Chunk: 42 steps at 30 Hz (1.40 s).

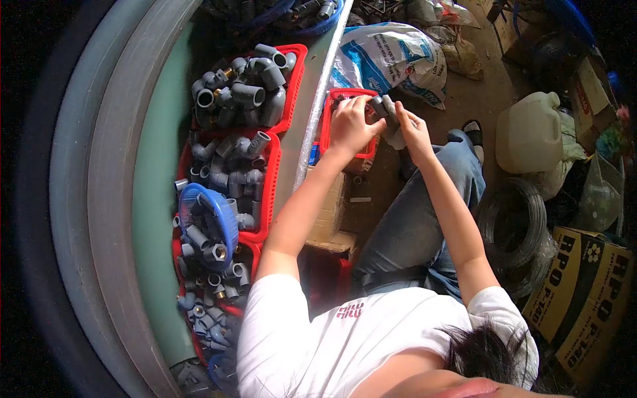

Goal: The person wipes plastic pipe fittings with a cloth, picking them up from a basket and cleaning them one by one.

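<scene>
My left hand is closed on a dark grey plastic pipe fitting, held between thumb and fingers above a small red basket. Close beside it, my right hand pinches a pale grey, crumpled piece that looks like a rag, pressed against the fitting's right side. The hands nearly meet, and their fingers partly hide both items. What lies in the small basket is mostly covered by my left hand.
On the bench at left, red baskets hold many grey pipe fittings, with a blue basket tilted over them. A white sack lies ahead. To the right are a plastic jerrycan, coiled wire and a cardboard box.
</scene>
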### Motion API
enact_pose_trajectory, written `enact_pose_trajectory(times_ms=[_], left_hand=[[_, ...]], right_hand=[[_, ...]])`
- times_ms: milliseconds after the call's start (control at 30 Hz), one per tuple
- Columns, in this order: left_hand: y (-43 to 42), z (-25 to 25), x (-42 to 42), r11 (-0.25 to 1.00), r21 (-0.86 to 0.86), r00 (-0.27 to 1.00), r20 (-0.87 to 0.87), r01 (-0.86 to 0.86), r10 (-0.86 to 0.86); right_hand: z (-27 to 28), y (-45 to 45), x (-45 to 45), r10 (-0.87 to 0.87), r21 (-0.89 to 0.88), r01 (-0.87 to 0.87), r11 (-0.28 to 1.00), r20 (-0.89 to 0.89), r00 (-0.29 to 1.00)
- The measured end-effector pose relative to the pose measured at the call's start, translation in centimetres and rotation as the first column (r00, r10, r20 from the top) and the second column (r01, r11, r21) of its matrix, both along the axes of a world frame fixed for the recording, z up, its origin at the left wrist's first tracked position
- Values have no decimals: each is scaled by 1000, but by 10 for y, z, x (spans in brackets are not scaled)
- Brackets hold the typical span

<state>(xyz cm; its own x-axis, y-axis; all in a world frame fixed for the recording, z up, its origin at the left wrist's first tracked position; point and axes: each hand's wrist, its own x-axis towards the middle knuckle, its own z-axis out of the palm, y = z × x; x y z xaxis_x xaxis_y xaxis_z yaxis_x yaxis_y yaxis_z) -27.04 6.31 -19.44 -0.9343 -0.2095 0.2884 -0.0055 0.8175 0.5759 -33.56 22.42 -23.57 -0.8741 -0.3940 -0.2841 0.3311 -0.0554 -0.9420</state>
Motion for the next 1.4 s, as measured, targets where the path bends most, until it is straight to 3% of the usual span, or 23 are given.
enact_pose_trajectory(times_ms=[67, 100, 200, 333, 367, 467, 567, 800, 933, 1100, 1200, 1267, 1400], left_hand=[[5, 7, 3, 999, 4, 996, 80, -47, 46], [7, 5, 3, 997, -66, 999, 37, -34, 37], [10, 6, 9, 970, -215, 993, -7, 116, -121], [4, 10, 3, 978, -207, 997, 66, -23, 37], [1, 11, 4, 977, -210, 999, 13, -43, 47], [3, 4, 4, 973, -229, 1000, -31, -14, 7], [12, 5, 6, 966, -242, 994, -38, 88, -101], [7, 3, 3, 966, -254, 996, -87, -55, 34], [18, 8, 8, 977, -174, 979, -139, 126, -151], [4, 12, 2, 983, -179, 997, -74, -43, 30], [6, 10, 4, 974, -228, 990, -138, -9, -23], [15, 9, 7, 973, -200, 986, -99, 113, -135], [14, 8, 7, 971, -237, 993, -107, 31, -58]], right_hand=[[-8, 1, -2, 31, 8, -31, 999, -30, 999], [-3, -1, 0, 20, -36, -23, 999, -81, 997], [9, -3, 5, 4, -119, -23, 993, -163, 987], [12, 0, 6, 80, -94, -92, 991, -126, 989], [13, -1, 7, 94, -92, -106, 990, -125, 988], [7, -1, 4, 91, -57, -98, 994, -112, 989], [-2, 1, 1, 48, -77, -67, 995, -226, 973], [12, 0, 7, 47, -133, -68, 989, -157, 986], [8, 1, 0, -19, -179, -6, 984, -136, 991], [12, 2, 3, 68, -115, -74, 991, -53, 996], [7, -1, 2, 46, -177, -60, 982, -78, 996], [0, 1, 1, 8, -181, -28, 983, -110, 994], [-1, 4, 1, 28, -79, -33, 996, -62, 998]])
